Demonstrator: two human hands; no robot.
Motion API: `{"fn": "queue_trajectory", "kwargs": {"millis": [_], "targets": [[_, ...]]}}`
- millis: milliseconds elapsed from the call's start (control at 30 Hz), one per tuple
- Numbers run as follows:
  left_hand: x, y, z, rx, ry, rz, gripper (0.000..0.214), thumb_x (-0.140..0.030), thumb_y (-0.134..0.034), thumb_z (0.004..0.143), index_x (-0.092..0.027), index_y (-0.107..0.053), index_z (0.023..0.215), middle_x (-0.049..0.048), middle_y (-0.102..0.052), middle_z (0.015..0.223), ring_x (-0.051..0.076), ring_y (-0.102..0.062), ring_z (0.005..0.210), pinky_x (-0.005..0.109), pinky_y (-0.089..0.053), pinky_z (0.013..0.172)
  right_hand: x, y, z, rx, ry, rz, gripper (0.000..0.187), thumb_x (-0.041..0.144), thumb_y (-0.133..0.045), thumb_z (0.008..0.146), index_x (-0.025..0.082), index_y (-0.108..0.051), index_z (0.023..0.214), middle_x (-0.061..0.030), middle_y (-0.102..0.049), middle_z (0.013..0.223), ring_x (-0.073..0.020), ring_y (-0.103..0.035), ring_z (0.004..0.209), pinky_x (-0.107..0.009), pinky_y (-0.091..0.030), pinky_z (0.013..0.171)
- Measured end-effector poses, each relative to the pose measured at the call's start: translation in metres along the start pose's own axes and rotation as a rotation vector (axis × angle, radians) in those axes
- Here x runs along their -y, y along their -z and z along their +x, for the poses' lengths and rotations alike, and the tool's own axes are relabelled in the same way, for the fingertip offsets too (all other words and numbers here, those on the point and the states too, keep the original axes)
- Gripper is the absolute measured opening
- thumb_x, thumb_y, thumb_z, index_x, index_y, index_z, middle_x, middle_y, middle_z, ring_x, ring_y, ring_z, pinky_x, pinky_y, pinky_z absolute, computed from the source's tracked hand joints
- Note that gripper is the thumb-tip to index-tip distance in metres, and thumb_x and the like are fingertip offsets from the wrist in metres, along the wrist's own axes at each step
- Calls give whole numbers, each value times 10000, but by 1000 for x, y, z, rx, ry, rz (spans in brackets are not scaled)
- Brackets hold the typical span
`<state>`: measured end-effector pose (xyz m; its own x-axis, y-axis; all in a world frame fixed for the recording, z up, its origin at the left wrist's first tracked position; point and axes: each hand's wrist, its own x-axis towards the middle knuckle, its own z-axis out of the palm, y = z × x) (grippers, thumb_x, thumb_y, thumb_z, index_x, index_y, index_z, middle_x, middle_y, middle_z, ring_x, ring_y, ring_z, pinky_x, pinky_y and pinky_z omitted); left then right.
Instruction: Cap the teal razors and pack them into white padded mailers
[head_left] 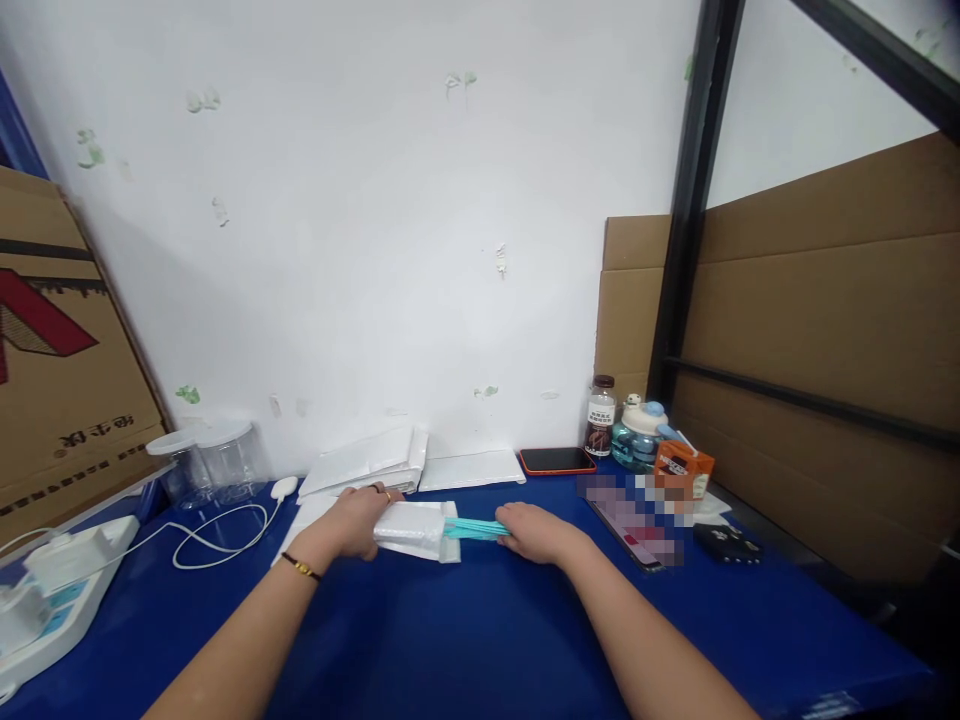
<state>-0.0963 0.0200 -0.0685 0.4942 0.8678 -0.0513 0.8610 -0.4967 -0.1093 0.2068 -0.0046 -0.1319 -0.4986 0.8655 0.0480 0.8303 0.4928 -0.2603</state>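
My left hand [358, 520] is closed on the left end of a white padded envelope [416, 528] lying on the blue table [465, 630]. A thin teal item [474, 528] sticks out of the envelope's right opening. The fingers of my right hand [538, 532] are pinched on the teal item's right end. A ring shows on my left hand and a dark bracelet on that wrist.
A stack of white envelopes [375, 462] lies by the wall, with a phone [556, 460], a bottle [601, 416], a blue water jug [639, 434] and an orange carton [681, 470] to the right. Clear jars [214, 462], a white cable [217, 530] and a white device [52, 590] are at left. Cardboard stands on both sides.
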Motion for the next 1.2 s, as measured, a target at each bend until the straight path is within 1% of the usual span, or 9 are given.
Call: {"fn": "queue_trajectory", "kwargs": {"millis": [167,267,467,600,700,800,1000,1100,1200], "targets": [[44,4,-24,-85,147,7,743,-98,-575,456,-285,-520,1173,64,-562,1094,264,-555,1009,412,-334,955,-9,3,-2,17,9,-6,162,279,-489,843,168,-564,933,-116,-589,979,-264,-544,883,-331,-382,712],[54,8,-41,-150,146,-133,690,-131,-554,513,-256,-497,1189,53,-556,1106,247,-546,1020,363,-372,939,-7,2,-2,-2,43,42,176,292,-509,831,194,-558,969,-92,-567,992,-246,-534,882,-323,-382,718],[23,16,-58,-209,40,-547,638,-202,-519,620,-236,-380,1243,26,-515,1170,204,-540,996,291,-437,882,4,3,-2,-8,122,131,249,344,-576,794,235,-542,1015,-53,-520,998,-216,-508,900,-294,-392,720],[-2,16,-57,-236,-61,-663,633,-211,-590,600,-243,-388,1200,34,-489,1186,224,-499,1064,303,-405,934,6,1,-1,-18,159,158,303,372,-611,772,252,-540,1041,-46,-505,1014,-216,-486,938,-294,-395,746],[-11,15,-56,-241,-142,-690,626,-229,-628,613,-246,-384,1189,50,-471,1205,229,-470,1105,296,-383,957,5,1,-1,-11,152,180,349,411,-635,748,259,-545,1049,-43,-501,1017,-223,-475,951,-298,-395,750],[-13,19,-50,-242,-159,-576,616,-200,-600,625,-258,-384,1199,44,-468,1205,216,-475,1095,284,-383,941,6,1,0,-3,129,187,363,418,-644,739,262,-551,1054,-45,-501,1019,-228,-473,949,-302,-395,744],[-29,50,-18,-212,-14,37,744,-84,-614,478,-318,-480,1171,51,-517,1076,270,-481,1043,433,-268,961,8,3,-1,-6,113,184,380,422,-656,727,250,-563,1052,-50,-504,1000,-235,-471,940,-312,-391,749],[-50,64,-2,-204,-97,214,635,-71,-619,510,-285,-534,1102,79,-541,1043,278,-471,1037,454,-238,950,8,4,-1,-7,103,195,403,419,-682,700,236,-564,1040,-49,-503,1000,-236,-468,952,-315,-388,768],[-67,66,9,-214,-135,320,500,-81,-610,583,-241,-564,1055,105,-567,1027,281,-459,1045,470,-208,963,7,4,0,5,93,220,421,428,-691,688,235,-558,1038,-43,-501,1007,-234,-469,958,-315,-392,775]]}}
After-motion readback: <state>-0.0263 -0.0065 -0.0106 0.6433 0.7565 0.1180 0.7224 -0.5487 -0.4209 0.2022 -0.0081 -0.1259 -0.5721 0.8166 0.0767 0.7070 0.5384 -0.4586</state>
